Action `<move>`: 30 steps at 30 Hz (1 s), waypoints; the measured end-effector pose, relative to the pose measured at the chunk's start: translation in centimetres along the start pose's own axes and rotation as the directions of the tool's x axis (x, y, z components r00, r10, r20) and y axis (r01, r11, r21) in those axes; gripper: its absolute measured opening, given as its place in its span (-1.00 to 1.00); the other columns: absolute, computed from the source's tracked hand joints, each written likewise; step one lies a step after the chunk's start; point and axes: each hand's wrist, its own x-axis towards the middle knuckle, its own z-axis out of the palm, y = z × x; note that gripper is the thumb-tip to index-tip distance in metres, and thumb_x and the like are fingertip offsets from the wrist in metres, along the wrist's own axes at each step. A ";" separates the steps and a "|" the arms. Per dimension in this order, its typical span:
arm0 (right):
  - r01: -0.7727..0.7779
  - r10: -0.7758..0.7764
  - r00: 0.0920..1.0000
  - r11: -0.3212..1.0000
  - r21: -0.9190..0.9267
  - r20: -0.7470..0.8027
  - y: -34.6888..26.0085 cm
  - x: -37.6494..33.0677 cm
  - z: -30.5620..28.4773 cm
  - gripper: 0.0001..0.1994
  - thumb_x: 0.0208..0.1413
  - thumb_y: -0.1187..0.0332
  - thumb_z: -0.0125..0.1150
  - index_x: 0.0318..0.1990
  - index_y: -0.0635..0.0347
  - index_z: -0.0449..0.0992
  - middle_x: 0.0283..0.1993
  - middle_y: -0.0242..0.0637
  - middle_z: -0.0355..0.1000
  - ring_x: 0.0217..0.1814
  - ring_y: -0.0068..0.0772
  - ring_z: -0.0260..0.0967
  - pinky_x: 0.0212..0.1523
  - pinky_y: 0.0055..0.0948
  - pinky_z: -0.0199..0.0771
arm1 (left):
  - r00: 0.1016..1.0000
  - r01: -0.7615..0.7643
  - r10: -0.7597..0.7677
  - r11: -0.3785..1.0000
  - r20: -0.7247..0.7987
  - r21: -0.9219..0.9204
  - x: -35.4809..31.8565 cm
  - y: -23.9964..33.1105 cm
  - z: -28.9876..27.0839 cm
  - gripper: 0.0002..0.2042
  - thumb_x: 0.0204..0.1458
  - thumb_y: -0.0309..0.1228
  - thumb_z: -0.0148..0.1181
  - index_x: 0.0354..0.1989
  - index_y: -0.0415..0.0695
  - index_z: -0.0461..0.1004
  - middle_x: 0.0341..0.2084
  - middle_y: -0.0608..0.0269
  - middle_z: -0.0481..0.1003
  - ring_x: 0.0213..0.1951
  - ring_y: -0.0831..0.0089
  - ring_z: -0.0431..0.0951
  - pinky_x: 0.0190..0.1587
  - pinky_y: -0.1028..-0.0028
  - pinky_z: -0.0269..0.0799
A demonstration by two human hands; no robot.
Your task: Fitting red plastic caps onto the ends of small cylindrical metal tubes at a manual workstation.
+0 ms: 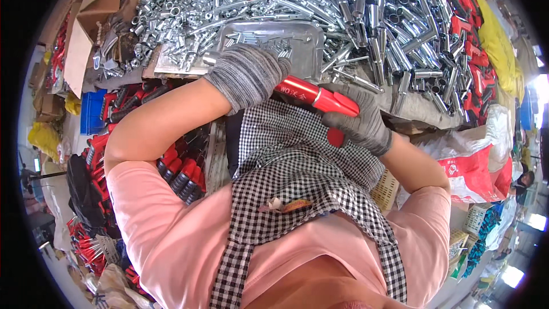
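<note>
A glossy red tubular tool with a pale ring and a shaped red end lies slantwise between my two gloved hands, over the near edge of the metal tray. My left hand, in a grey striped glove, is closed round its left part; a short silver end shows beyond the knuckles. Closed about the red end is my right hand, also gloved. Below its fingers shows a round red piece; whether it belongs to the tool I cannot tell. Small metal pins lie in the tray.
Heaped chrome tubes and small metal fittings cover the bench behind the tray. Red parts line its right side, beside yellow cloth. At left are a cardboard box, a blue bin and red-and-black handles.
</note>
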 end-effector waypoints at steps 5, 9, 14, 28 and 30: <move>0.256 -0.263 0.962 0.754 -0.605 0.080 -1.6 0.3 -0.8 -0.47 -0.10 0.29 0.27 0.10 0.19 0.36 -0.17 -0.21 0.47 -0.22 -0.25 0.46 -0.17 -0.35 0.48 | 0.998 -0.005 0.008 0.999 0.061 -0.045 0.3 -0.1 -0.1 -0.71 -0.25 -0.34 0.22 -0.29 -0.13 0.47 -0.44 0.09 0.49 -0.34 0.17 0.54 -0.24 0.22 0.44; 0.473 -0.358 0.849 0.193 -0.859 0.387 -2.8 0.3 -1.9 -0.46 -0.17 0.24 0.28 0.08 0.03 0.40 -0.17 -0.23 0.47 -0.28 -0.24 0.45 -0.30 -0.28 0.46 | 0.955 0.003 0.070 0.969 0.289 -0.247 0.7 0.6 0.3 -0.72 -0.19 -0.30 0.18 -0.25 -0.10 0.52 -0.43 0.02 0.54 -0.32 0.11 0.57 -0.22 0.22 0.48; 0.463 -0.392 0.851 0.244 -0.852 0.350 -0.4 0.7 -1.9 -0.47 -0.15 0.22 0.27 0.07 0.04 0.40 -0.16 -0.24 0.46 -0.28 -0.22 0.45 -0.32 -0.31 0.45 | 0.961 -0.017 0.080 0.973 0.264 -0.232 0.8 0.9 1.1 -0.70 -0.20 -0.30 0.20 -0.24 -0.10 0.51 -0.44 0.05 0.53 -0.31 0.12 0.57 -0.22 0.21 0.48; -0.174 0.130 0.984 0.825 0.537 0.119 0.6 0.2 1.8 -0.41 -0.11 0.51 0.26 0.17 0.30 0.27 -0.26 -0.30 0.45 -0.25 -0.53 0.42 -0.19 -0.52 0.49 | 0.964 -0.097 0.152 0.965 -0.219 0.242 -0.3 -1.3 2.2 -0.81 -0.02 -0.33 -0.03 -0.33 -0.15 0.45 -0.52 0.09 0.49 -0.45 0.20 0.56 -0.49 0.17 0.44; -0.154 0.151 0.988 0.908 0.391 0.040 0.1 0.5 1.8 -0.39 -0.12 0.51 0.23 0.18 0.33 0.24 -0.29 -0.30 0.43 -0.34 -0.52 0.43 -0.31 -0.52 0.50 | 0.962 -0.134 0.172 0.974 -0.213 0.184 0.1 -1.8 2.1 -0.81 -0.04 -0.34 -0.03 -0.33 -0.16 0.44 -0.53 0.09 0.48 -0.45 0.19 0.56 -0.50 0.18 0.44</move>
